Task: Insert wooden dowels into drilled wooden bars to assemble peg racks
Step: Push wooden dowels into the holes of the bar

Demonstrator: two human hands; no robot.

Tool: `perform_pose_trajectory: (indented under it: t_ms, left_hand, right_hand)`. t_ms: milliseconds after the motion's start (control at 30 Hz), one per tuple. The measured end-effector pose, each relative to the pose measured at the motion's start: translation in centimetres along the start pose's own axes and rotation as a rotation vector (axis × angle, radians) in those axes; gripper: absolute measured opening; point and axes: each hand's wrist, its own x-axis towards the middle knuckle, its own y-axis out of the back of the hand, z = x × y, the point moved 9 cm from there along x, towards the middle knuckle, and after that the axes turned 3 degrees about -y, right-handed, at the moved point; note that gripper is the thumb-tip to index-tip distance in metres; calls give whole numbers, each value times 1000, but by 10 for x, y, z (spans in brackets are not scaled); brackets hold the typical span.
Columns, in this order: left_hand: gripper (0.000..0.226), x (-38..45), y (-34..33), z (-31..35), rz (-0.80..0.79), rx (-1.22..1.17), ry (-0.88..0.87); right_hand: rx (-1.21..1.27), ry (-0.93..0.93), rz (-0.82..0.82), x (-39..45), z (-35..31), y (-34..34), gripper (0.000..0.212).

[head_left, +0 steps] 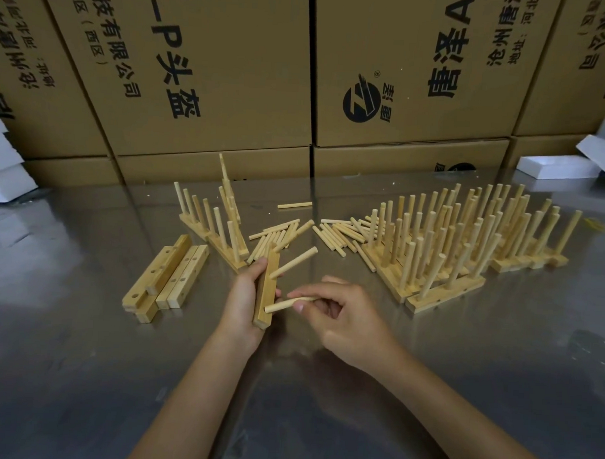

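Head view, the only one. Left hand (245, 297) grips a drilled bar (267, 290) with fingers wrapped round its far side; the bar is held on edge above the table (83, 376), long axis running away from the person, drilled face turned toward the right. One dowel (295, 262) is already seated in the bar's upper hole and sticks out up and to the right. Right hand (339, 316) pinches a second dowel (289, 304) between thumb and fingertips, other fingers curled loosely beneath. This dowel's long axis lies nearly crosswise to the bar, its free tip pointing left and meeting the bar's face near the lower end; whether the tip has entered the hole or only touches the face cannot be told. Key relation: the hole lies directly left of the right fingers, along the dowel's own axis, so the coming move is judged to be a straight push leftward with the left hand bracing. Risk, as judgement: a tilted dowel may jam at the hole mouth. Loose dowels (335, 232) lie beyond the hands, empty bars (169, 276) to the left, finished racks (465, 242) to the right, and a few more racks (215, 223) behind the empty bars. Cardboard boxes (210, 71) are stacked along the far edge.
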Motion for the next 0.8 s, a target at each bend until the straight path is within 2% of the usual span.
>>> perform_pose_trajectory:
  t_ms: [100, 200, 433, 500, 633, 700, 800]
  left_hand:
    - [33, 1, 2, -3, 26, 21, -34]
    - [24, 0, 1, -2, 24, 52, -88]
    - [34, -4, 2, -1, 54, 40, -116]
    - [35, -3, 4, 0, 71, 38, -106]
    - [35, -4, -1, 4, 85, 37, -145]
    - [33, -5, -2, 6, 111, -11, -155]
    - [27, -5, 4, 9, 154, -42, -161]
  right_hand:
    - [-224, 150, -1, -3, -18, 0, 18]
    - [-391, 257, -3, -5, -31, -5, 18]
    - [-471, 284, 29, -2, -39, -17, 11]
    - [-386, 248, 59, -2, -37, -15, 10]
    - [128, -15, 119, 2, -11, -10, 39]
    - [141, -126, 133, 1, 4, -16, 46]
    - [92, -223, 57, -1, 19, -31, 51]
